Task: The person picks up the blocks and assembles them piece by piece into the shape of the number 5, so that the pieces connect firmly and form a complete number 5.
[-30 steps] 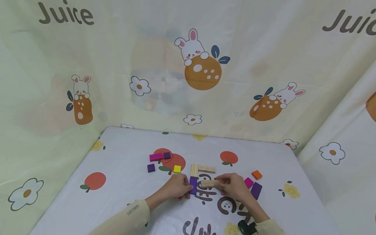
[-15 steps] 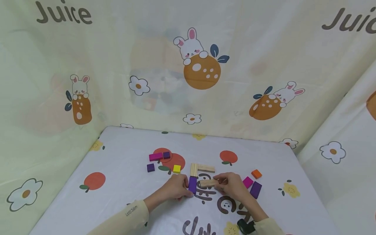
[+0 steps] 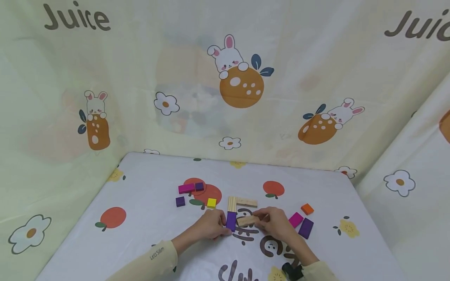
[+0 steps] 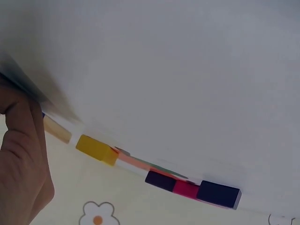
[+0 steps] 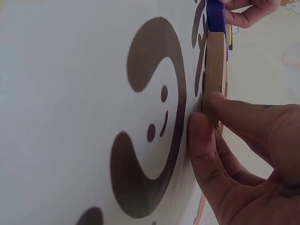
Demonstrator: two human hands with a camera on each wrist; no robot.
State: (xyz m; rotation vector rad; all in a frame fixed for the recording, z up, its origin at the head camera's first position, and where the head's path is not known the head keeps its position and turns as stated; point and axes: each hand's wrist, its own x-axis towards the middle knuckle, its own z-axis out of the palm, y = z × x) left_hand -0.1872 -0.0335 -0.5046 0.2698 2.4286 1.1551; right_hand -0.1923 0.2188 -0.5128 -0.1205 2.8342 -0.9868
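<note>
In the head view my right hand (image 3: 272,222) pinches one end of a plain wooden block (image 3: 247,221). The right wrist view shows thumb and fingers on either side of that wooden block (image 5: 215,70), its far end right by the purple block. My left hand (image 3: 211,223) holds the purple block (image 3: 231,221) at its left side, the thumb at the near corner. Beyond the purple block, end to end with it, lies a ridged wooden block (image 3: 232,203). Another plain wooden block (image 3: 247,202) extends rightward from there. In the left wrist view the left hand (image 4: 21,154) hides most of its purple block.
Behind the left hand lie a yellow cube (image 3: 211,203), a dark purple cube (image 3: 180,201), and a magenta block (image 3: 186,188) beside another dark cube (image 3: 199,186). Right of the right hand are orange (image 3: 307,209), magenta (image 3: 296,220) and dark purple blocks (image 3: 306,228).
My right hand has moved slightly left with the wooden block, whose left end is now close to the purple block. The left thumb has slid off the purple block's top to its near corner.
</note>
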